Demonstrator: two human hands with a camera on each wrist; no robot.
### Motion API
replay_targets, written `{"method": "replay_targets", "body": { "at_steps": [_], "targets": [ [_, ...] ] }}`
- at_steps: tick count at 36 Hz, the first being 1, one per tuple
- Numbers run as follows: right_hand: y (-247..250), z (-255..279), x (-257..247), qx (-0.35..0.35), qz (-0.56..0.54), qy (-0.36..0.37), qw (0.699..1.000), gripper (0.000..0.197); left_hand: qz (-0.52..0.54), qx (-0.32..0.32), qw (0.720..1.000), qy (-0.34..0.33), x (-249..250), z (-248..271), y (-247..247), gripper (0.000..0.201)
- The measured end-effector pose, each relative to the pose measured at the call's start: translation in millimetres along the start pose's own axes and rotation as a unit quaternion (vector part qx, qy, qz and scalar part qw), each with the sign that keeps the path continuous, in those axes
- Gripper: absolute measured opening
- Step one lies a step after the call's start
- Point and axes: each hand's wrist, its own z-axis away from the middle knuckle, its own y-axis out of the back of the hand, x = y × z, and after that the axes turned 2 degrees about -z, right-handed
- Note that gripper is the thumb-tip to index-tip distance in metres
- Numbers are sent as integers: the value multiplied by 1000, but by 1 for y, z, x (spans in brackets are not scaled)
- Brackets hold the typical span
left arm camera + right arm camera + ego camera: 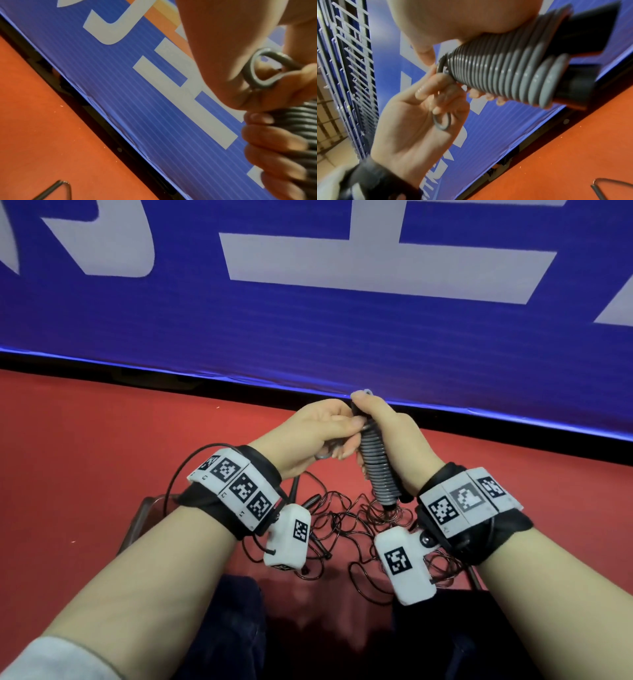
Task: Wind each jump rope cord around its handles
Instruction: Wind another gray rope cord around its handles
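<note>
Head view: our left hand (310, 436) pinches a grey cord loop (323, 454); right hand (387, 436) at 3 o'clock grips the black handles (388, 503), wrapped in grey cord coils (376, 463). Loose ropes (342, 529) lie tangled on the red floor (102, 440) at 6 o'clock.
Left wrist: loop (257, 70) held in our fingers (267, 135).
Right wrist: coils (505, 75) at 1 o'clock, loop (441, 121) beneath, blue banner (488, 135) behind.

head down, wrists close — shared hands (346, 436)
</note>
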Motion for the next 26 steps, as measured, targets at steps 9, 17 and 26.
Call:
{"method": "replay_targets", "body": {
  "at_steps": [9,17,26],
  "targets": [
    [9,12,-13,-150,-150,-73,974,47,-17,38,999,-31,5,0,14,16],
    [12,19,-14,-187,-188,-69,962,51,-64,-9,996,-65,12,6,8,17],
    [2,11,-11,-235,-288,-40,927,53,-9,118,990,-79,11,0,4,15]
  ]
}}
